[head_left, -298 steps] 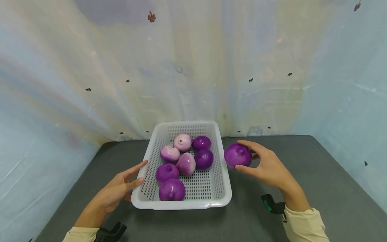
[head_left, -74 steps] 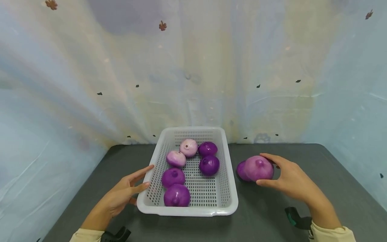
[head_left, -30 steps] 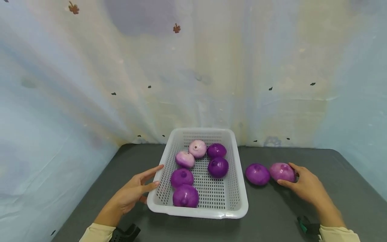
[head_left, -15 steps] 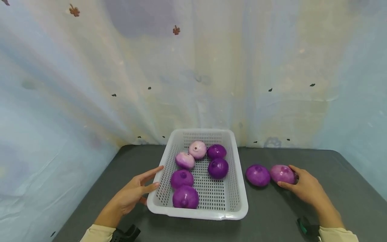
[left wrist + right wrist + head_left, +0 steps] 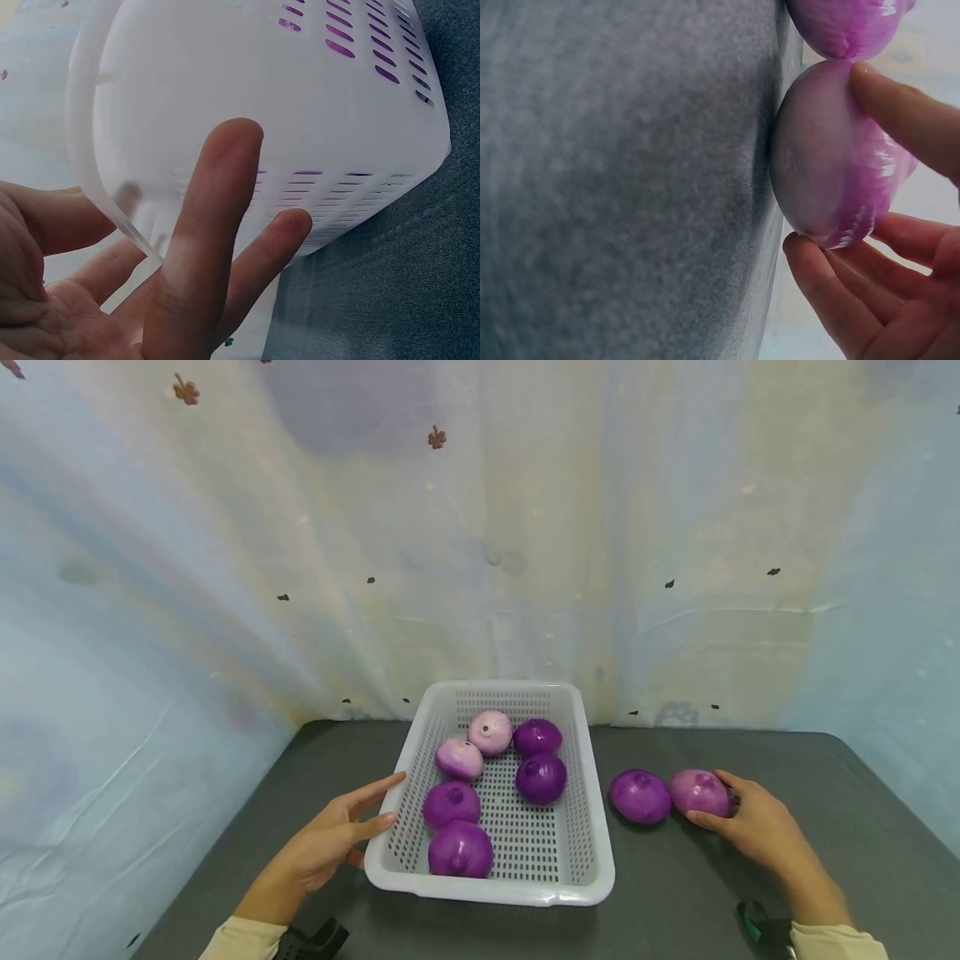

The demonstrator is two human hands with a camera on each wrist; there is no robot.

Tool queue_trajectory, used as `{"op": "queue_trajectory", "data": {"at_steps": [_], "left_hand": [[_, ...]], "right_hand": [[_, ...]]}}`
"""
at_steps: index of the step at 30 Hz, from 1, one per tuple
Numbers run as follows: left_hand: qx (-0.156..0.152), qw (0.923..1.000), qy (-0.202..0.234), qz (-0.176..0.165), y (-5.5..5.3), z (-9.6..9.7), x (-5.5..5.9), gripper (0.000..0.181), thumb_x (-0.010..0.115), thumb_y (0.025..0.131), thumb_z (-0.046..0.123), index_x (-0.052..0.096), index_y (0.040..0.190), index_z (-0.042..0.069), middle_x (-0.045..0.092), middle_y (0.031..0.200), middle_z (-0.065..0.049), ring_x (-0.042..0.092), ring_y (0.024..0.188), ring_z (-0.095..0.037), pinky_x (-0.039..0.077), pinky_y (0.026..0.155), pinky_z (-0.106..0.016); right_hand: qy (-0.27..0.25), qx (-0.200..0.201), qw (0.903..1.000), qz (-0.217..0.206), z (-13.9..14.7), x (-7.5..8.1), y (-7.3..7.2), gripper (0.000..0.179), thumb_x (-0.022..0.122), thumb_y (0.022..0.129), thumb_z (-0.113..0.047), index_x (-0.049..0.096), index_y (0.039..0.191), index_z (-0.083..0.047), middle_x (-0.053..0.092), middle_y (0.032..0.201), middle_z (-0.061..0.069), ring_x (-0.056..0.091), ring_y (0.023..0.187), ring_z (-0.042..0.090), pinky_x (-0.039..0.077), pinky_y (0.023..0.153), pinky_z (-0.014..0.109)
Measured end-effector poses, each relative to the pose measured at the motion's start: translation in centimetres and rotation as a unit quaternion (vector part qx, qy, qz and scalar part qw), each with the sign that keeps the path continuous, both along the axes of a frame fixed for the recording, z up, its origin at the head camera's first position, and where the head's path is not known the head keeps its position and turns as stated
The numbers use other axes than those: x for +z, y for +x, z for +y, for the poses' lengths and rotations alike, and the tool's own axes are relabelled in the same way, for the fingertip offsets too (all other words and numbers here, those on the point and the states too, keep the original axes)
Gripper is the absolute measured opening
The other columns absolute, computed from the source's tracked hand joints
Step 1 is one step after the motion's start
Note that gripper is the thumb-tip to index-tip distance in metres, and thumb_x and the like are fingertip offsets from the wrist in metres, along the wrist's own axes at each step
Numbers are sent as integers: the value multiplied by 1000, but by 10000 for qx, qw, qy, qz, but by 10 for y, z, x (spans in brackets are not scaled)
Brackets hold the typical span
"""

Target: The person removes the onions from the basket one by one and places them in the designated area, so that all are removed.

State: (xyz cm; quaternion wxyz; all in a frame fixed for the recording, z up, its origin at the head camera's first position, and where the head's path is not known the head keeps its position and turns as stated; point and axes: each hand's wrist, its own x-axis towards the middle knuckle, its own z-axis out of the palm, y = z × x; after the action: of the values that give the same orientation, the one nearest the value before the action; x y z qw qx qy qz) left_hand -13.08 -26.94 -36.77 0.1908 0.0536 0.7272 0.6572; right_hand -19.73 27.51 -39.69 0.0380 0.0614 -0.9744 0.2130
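My left hand point(image 5: 322, 843) holds the left rim of a white perforated plastic basket point(image 5: 604, 827). In the left wrist view, some fingers point(image 5: 225, 180) lie along its outer wall, while others reach over the rim. My right hand point(image 5: 765, 822) pinches a pinkish-purple onion point(image 5: 699, 792) resting on the table, thumb on one side and fingertips on the other. Just left of it, a darker purple onion point(image 5: 640, 797) stands by itself; the right wrist view shows the two close together. Several onions remain inside the basket, including a pale one point(image 5: 491, 732) and a deep purple one point(image 5: 541, 778).
The dark grey table point(image 5: 675, 893) bears everything here. A pale patterned curtain point(image 5: 540, 543) hangs behind its back edge and along both sides. The basket occupies the middle, with the two loose onions to its right.
Earlier my right hand set the darker onion on the table, then brought the pinkish one out of the basket and placed it to the right. Over the last second almost nothing has moved.
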Motion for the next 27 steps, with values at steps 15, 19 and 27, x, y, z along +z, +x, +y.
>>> {"op": "queue_trajectory", "data": {"at_steps": [15, 19, 27], "left_hand": [[71, 9999, -105, 7, 0, 0, 0, 71, 61, 100, 27, 23, 160, 23, 13, 166, -20, 58, 123, -31, 59, 80, -52], [36, 9999, -136, 6, -1, -2, -1, 71, 61, 100, 27, 23, 160, 23, 13, 166, -19, 57, 124, -31, 59, 81, -51], [-55, 10000, -76, 27, -1, -3, -1, 70, 60, 101, 26, 23, 160, 24, 12, 167, -18, 55, 128, -31, 58, 83, -51]], "right_hand": [[64, 120, 9999, 72, 0, 1, 0, 94, 78, 81, -51, 43, 138, 15, 53, 127, 43, 56, 112, 56, 47, 83, 65], [58, 102, 9999, -25, 0, 1, 1, 97, 77, 81, -53, 41, 141, 14, 52, 128, 43, 56, 112, 56, 48, 82, 64], [9, 108, 9999, -91, 1, 1, 1, 99, 77, 81, -54, 40, 142, 14, 51, 129, 43, 57, 112, 55, 48, 82, 64]]}}
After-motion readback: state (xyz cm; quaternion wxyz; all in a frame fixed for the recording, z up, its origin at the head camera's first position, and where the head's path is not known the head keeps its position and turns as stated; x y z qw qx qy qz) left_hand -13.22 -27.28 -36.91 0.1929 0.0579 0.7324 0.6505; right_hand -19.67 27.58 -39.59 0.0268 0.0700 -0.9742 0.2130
